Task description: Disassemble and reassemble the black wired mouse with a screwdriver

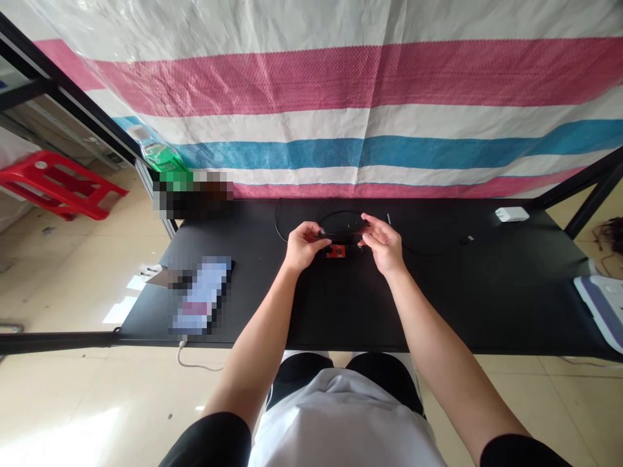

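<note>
Bright, even daylight fills the scene, with a pale patch of glare on the tiled floor [53, 431] at lower left. The black tabletop [438, 311] carries only faint, soft shadows, while the left hand [306, 246] and right hand [384, 243] show no clear motion blur. Wide-angle distortion bends the frame's edges, and blocky pixelation obscures patches left of center.

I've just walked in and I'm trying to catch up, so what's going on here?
A seated person is holding a dark oval loop, its exact kind hard to tell, between the left hand and right hand, above a black table. A small red circuit board shows just below the loop, between the hands. A thin black cable curves across the table behind them, and a white plug adapter sits towards the far right.
</note>
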Tool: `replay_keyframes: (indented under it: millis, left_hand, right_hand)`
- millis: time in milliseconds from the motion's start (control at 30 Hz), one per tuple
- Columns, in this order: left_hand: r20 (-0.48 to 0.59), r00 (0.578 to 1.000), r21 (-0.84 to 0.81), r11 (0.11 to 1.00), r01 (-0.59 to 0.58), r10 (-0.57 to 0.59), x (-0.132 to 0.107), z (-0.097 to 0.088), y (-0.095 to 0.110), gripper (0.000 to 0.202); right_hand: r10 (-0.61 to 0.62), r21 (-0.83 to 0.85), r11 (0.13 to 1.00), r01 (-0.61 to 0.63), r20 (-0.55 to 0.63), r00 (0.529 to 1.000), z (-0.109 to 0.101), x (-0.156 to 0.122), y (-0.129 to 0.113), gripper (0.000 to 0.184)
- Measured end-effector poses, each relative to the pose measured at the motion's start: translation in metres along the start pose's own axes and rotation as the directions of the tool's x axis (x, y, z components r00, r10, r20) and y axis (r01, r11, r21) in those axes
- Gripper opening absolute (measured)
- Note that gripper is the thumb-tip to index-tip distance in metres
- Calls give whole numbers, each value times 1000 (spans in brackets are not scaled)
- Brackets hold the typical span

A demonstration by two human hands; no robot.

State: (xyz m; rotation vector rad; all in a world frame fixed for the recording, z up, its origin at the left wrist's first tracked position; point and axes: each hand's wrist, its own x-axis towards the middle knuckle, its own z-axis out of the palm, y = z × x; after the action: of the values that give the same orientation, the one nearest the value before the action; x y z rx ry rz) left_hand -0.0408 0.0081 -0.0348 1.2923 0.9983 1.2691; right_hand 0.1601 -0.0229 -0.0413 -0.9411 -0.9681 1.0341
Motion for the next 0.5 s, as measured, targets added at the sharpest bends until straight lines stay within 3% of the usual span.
replay_keyframes:
  millis: [133, 267, 400, 500]
  left_hand:
    - [41, 997, -1, 998, -67, 67, -1, 1, 0, 23]
    - [13, 992, 67, 990, -124, 124, -1, 1, -5, 14]
    - [-7, 991, 221, 967, -128, 133, 0, -2, -8, 14]
    - [29, 975, 391, 896, -213, 219, -2, -3, -4, 22]
  right_hand:
    - [-5, 15, 1000, 6, -15, 1000, 1, 0, 2, 42]
    - [14, 7, 1000, -14, -39, 999, 1, 1, 5, 42]
    - [26, -9, 1000, -26, -58, 998, 0, 2, 5, 43]
    - [22, -11, 1000, -23, -81, 996, 0, 3, 5, 43]
